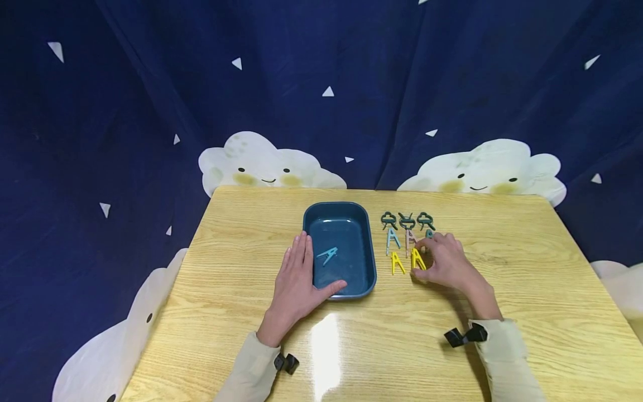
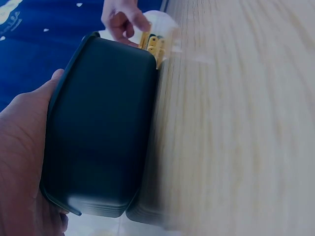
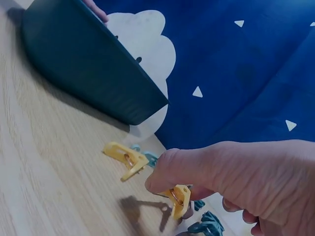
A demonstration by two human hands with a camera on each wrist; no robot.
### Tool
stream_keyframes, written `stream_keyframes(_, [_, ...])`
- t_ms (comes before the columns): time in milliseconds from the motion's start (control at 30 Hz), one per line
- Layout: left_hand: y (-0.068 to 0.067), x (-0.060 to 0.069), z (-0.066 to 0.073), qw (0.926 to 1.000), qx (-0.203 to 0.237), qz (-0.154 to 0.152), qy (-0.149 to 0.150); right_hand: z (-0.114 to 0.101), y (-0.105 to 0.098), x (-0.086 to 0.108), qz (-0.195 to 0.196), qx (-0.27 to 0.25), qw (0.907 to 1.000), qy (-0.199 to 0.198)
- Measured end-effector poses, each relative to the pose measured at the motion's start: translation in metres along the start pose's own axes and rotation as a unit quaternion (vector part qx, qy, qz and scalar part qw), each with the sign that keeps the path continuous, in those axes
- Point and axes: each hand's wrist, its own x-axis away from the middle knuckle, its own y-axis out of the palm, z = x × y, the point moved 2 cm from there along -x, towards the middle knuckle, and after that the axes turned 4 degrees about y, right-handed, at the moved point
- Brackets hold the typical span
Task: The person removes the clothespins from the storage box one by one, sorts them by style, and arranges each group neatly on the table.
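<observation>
My right hand (image 1: 447, 262) pinches a yellow clothespin (image 1: 417, 258) between thumb and fingers; in the right wrist view that clothespin (image 3: 180, 200) casts a shadow on the table. A second yellow clothespin (image 1: 397, 263) lies just to its left. My left hand (image 1: 295, 279) rests at the near left corner of a dark teal basin (image 1: 346, 279), its fingers straight along the left side and its thumb stretched over the near rim. Inside the basin lies a light blue clothespin (image 1: 327, 255).
Behind the yellow pair lie a light blue clothespin (image 1: 393, 240), a pink one (image 1: 410, 237) and a green one (image 1: 429, 234), partly covered by the right hand. Three dark green cloud-shaped clips (image 1: 407, 222) form the back row. The wooden table (image 1: 241, 234) meets a blue curtain (image 1: 321, 123).
</observation>
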Motion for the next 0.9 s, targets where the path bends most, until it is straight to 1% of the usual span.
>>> stream_keyframes(267, [0.0, 0.0, 0.0, 0.9999, -0.003, 0.012, 0.007, 0.004, 0.005, -0.001, -0.011, 0.006, 0.9999, 0.005])
stream_keyframes(533, [0.001, 0.0, -0.001, 1.0, 0.0, 0.004, -0.001, 0.0, 0.002, -0.001, -0.011, 0.02, 0.9997, 0.01])
stream_keyframes(700, [0.001, 0.0, -0.001, 1.0, 0.0, 0.002, -0.001, -0.014, -0.003, -0.001, 0.02, 0.009, 0.9997, -0.01])
stream_keyframes(900, [0.001, 0.0, -0.001, 1.0, 0.002, -0.001, -0.003, -0.037, -0.002, -0.005, 0.071, -0.018, 0.9954, -0.062])
